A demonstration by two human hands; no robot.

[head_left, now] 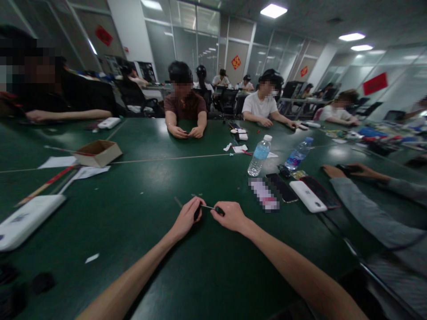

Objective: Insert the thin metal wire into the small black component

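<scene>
Over the green table, my left hand (187, 218) is closed around a small black object (197, 213), mostly hidden by the fingers, so its kind cannot be made out. My right hand (232, 216) grips the dark handle of a screwdriver (219, 211). Its thin metal shaft points left and reaches the black object at my left fingers; whether the tip touches it is hidden. Both hands are close together near the middle of the view, just above the tabletop. A thin, faint grey strip (178, 202) shows just beyond my left hand.
To the right are two bottles (259, 155), a dark phone (282, 187) and a white power bank (307, 196). A co-worker's grey sleeve (363, 209) reaches in there. On the left are a cardboard box (98, 153) and a large white device (31, 221). People sit across the table.
</scene>
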